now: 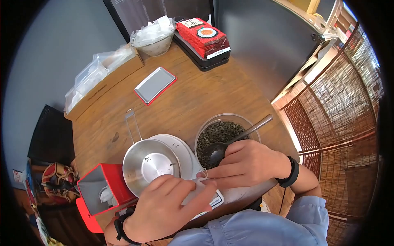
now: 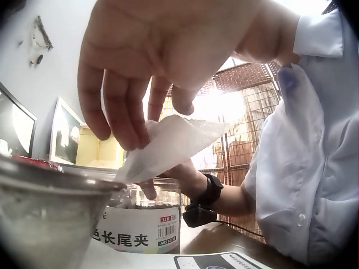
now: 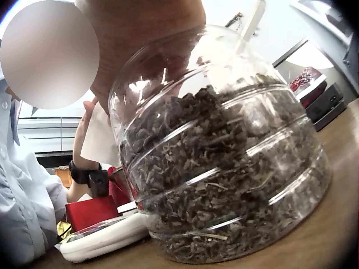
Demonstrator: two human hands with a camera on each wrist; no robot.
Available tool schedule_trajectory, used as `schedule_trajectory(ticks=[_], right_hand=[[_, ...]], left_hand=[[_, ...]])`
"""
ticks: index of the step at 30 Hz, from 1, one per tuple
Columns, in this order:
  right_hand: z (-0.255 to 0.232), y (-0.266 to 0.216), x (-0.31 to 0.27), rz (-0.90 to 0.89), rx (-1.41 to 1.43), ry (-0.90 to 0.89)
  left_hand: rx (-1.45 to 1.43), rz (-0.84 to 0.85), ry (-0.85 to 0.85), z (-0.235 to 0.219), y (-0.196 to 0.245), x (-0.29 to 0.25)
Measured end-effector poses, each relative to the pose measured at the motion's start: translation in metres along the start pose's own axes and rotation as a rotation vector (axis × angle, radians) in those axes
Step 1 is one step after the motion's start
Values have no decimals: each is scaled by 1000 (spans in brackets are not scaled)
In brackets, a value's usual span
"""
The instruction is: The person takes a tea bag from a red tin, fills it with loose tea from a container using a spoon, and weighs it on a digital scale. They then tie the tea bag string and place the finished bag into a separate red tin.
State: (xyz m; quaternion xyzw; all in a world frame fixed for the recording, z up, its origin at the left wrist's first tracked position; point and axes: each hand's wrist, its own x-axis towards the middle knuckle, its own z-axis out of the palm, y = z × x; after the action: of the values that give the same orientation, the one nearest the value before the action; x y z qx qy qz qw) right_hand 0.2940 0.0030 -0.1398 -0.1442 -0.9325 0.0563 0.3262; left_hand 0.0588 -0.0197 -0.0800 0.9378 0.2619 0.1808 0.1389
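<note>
My left hand (image 1: 164, 207) pinches a thin white pouch (image 2: 174, 145), its fingertips on the upper edge in the left wrist view. My right hand (image 1: 254, 166) reaches across the rim of a clear jar (image 3: 224, 168) of dark dried leaves, its fingertips at the pouch's edge beside a small loop of string (image 1: 204, 172). A metal spoon (image 1: 262, 122) leans in the jar, bowl on the leaves, partly behind the right hand; whether that hand bears on it I cannot tell. A steel pan (image 1: 152, 162) holding a few leaf bits stands left of the jar.
Under and beside the pan lie a white round plate (image 1: 186, 158) and a white device (image 1: 219, 199). A red box (image 1: 119, 180) stands at left. Farther back are a grey red-edged tray (image 1: 156, 85), a cardboard box (image 1: 106, 84), a bowl of bags (image 1: 154, 39) and a red package (image 1: 201, 35).
</note>
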Motion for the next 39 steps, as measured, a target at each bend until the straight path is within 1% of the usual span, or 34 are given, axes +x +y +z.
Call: schedule_trajectory(ticks=[1, 3, 7, 9, 12, 16, 18, 20, 22, 24, 25, 26, 28, 29, 30, 32, 34, 36, 37, 38, 39], right_hand=[[1, 0, 0, 5, -14, 11], [-1, 0, 0, 11, -13, -6], [-1, 0, -1, 24, -2, -51], [-2, -1, 0, 31, 2, -54], [-1, -1, 1, 41, 2, -44], [-2, -2, 3, 44, 4, -48], [-3, -1, 3, 37, 18, -51], [-4, 0, 2, 25, 30, -53], [-6, 3, 2, 47, 90, 8], [-9, 2, 3, 41, 77, 38], [-12, 0, 5, 46, 67, 64], [-15, -5, 9, 37, 66, 59], [-23, -11, 15, -3, -108, 89], [-27, -16, 20, -5, -121, 91], [-33, -20, 27, -3, -158, 92], [-37, -28, 39, 2, -210, 93], [-35, -35, 48, -37, -235, 171], [-38, -38, 52, -38, -252, 158], [-39, -37, 52, -42, -247, 120], [-41, -36, 52, -47, -241, 83], [-46, -34, 54, -49, -242, 84]], left_hand=[[2, -4, 1, 1, 0, -1], [48, 41, -40, 4, -1, -4], [77, 18, -86, 5, 0, -7], [99, 8, -128, 6, 0, -8], [126, -23, -147, 0, 0, -8], [125, -34, -135, -3, -2, -10], [64, -23, -190, -3, -3, -12], [23, -16, -163, -6, -3, -12], [-10, -7, -130, -8, -4, -12], [-101, -49, 26, -5, -4, -13], [-134, -121, -90, -12, -2, -11], [-131, -123, -81, -16, 0, -11], [-314, -191, -67, -20, -2, -9], [-298, -177, -126, -19, -3, -11], [-291, -163, -122, -17, -3, -12], [-412, -157, -85, -14, -2, -10], [-404, -161, -68, -15, -2, -8], [-429, -179, -47, -16, -6, -11], [-509, -207, 9, -17, -3, -9], [-507, -207, 9, -19, -3, -8], [-429, -194, 16, -20, -5, -8]])
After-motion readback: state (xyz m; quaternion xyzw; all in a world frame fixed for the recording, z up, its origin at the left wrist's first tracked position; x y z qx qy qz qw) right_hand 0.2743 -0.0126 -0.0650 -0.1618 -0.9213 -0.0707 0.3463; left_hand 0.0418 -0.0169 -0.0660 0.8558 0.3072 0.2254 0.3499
